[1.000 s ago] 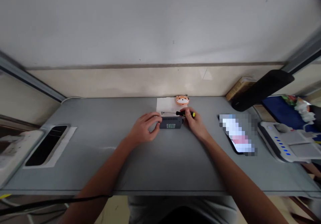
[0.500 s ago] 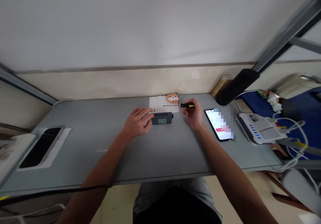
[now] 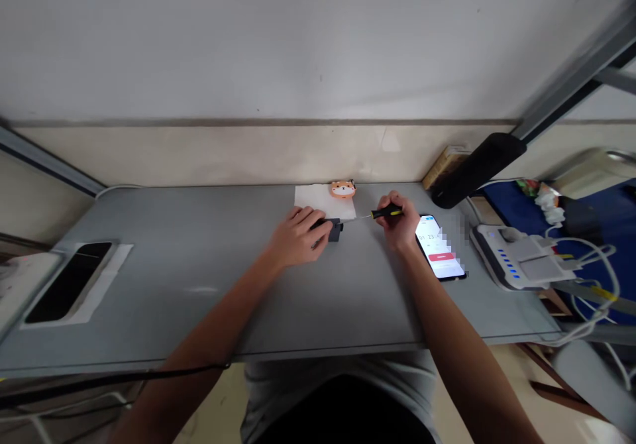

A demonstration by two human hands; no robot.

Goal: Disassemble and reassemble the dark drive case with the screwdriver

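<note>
My left hand (image 3: 301, 237) is wrapped over a small dark grey box (image 3: 335, 230), so most of it is hidden; its right end, with a little black knob, sticks out past my fingers. In my right hand (image 3: 401, 224) is a screwdriver (image 3: 386, 212) with a black and yellow handle. Its thin shaft points left toward the box's right end, and I cannot tell whether the tip touches it. Just behind the box lies a sheet of white paper (image 3: 313, 197), with an orange animal-face case (image 3: 342, 189) on its far right corner.
Right of my right hand lies a lit phone (image 3: 440, 248), partly covered by my wrist. Beyond it are a black cylinder (image 3: 479, 169), a small box (image 3: 444, 164) and a white power strip (image 3: 521, 258) with cables. A dark phone (image 3: 72, 281) rests at the far left.
My left hand has moved right and now covers most of the box, whose vented, labelled side showed before. My right hand has shifted slightly right with the screwdriver.
</note>
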